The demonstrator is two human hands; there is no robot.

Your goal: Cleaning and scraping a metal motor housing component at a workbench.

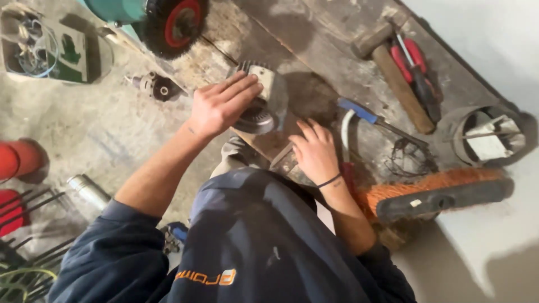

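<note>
My left hand [220,104] rests on top of a grey metal motor housing [264,95] that lies on the worn wooden workbench [331,50], its fingers spread over the part's finned end. My right hand [315,150] lies flat on the bench edge just right of the housing, fingers apart, touching the wood and a small metal piece [282,160]. A blue-handled tool [368,116] lies just beyond its fingertips. Dark blue sleeves cover both upper arms.
A hammer [393,73] and red-handled pliers [414,67] lie at the back right of the bench. A grey can [484,137], an orange-bristled brush [438,191] and a wire tangle [407,157] sit at right. A wire-wheel grinder [168,22], clutter and red containers [17,160] are at left.
</note>
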